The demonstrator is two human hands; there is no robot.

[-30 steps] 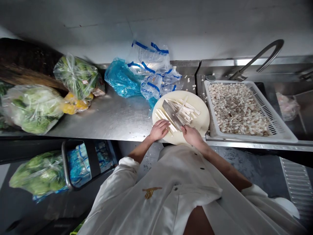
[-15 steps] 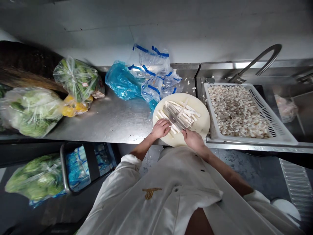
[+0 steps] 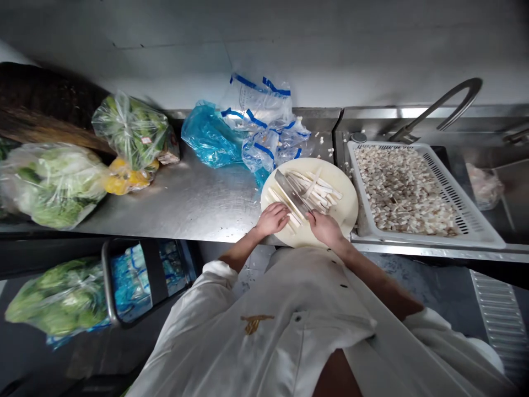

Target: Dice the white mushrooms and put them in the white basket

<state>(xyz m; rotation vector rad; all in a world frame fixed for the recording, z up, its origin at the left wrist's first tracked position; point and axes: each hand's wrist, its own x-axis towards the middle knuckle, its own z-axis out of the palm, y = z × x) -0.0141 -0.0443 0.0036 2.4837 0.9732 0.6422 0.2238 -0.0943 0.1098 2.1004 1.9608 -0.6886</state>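
Observation:
My right hand [image 3: 325,227] is closed round the handle of a knife [image 3: 292,192], its broad blade pointing up and left over a round cutting board [image 3: 347,201]. My left hand [image 3: 273,219] rests at the board's left edge, fingers bent together and pressing on pale sticks left of the blade. More long white sticks [image 3: 320,193] lie in a loose pile right of the knife.
Right of the board, a white perforated tray [image 3: 487,234] of chopped pieces sits by a curved faucet [image 3: 458,102]. Crumpled clear bags [image 3: 264,124] and a blue bag [image 3: 210,138] lie behind. Bagged greens [image 3: 61,187] stand at the left.
The view has shifted slightly. The knife blade has moved a little relative to the sticks beneath my left hand, with both hands staying in nearly the same places.

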